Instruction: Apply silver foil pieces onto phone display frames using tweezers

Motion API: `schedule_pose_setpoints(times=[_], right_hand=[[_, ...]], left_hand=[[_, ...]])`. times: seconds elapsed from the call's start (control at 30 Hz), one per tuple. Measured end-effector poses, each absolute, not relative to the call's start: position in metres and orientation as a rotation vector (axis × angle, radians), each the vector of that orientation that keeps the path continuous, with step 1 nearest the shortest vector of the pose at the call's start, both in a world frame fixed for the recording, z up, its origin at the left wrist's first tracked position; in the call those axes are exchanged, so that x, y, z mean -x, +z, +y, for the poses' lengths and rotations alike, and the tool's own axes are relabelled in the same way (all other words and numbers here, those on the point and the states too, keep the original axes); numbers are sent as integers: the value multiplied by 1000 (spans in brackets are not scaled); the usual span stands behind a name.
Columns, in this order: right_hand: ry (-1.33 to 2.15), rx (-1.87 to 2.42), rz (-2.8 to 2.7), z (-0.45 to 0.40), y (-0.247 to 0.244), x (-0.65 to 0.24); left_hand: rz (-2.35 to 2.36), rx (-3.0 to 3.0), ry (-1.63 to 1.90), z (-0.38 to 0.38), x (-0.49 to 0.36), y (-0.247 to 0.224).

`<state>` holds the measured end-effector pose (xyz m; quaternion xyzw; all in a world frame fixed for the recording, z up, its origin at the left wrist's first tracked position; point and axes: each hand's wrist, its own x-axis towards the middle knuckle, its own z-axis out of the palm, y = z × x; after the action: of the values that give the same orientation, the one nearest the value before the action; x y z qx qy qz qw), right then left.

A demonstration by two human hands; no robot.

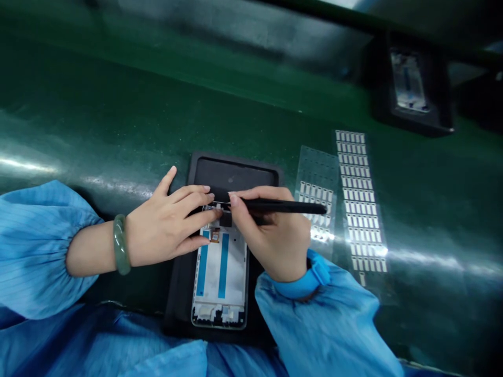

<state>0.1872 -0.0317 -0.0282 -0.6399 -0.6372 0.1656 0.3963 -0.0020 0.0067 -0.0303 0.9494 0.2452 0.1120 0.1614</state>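
A phone frame point(236, 267) with two blue strips lies in a black tray point(183, 293) in front of me. My left hand point(168, 225) rests over the frame's upper left part, its fingers spread and fingertips touching near the top edge. In my right hand point(275, 230) is a pair of black tweezers point(288, 206), held like a pen, pointing left at the frame's top end. What the tip touches is too small to tell. A small orange flex connector point(215, 235) shows below my left fingers.
Two sheets of small pale stickers, a partly used one point(317, 173) and a longer one point(359, 196), lie to the right on the green mat point(129, 120). Another black tray point(436, 115) with a phone frame point(408, 81) stands at the back right.
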Motion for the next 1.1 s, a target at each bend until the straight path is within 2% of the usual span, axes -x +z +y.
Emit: schedule_pose_setpoints(times=[0.2, 0.33, 0.53, 0.67, 0.9, 1.1], right_hand=[[562, 1567, -1523, -32, -30, -191], [452, 1582, -1612, -32, -31, -190], [608, 1539, -1488, -32, -32, -191], [511, 1564, -1554, -32, -33, -190], [699, 1470, -1154, -31, -35, -192], [566, 1421, -1127, -34, -32, -194]], left_hand=[[688, -2715, 308, 7, 2, -31], [700, -2708, 301, 7, 2, -30], [701, -2715, 320, 7, 2, -32], [689, -2710, 312, 8, 3, -34], [696, -2635, 293, 14, 5, -38], [829, -2556, 365, 8, 0, -41]])
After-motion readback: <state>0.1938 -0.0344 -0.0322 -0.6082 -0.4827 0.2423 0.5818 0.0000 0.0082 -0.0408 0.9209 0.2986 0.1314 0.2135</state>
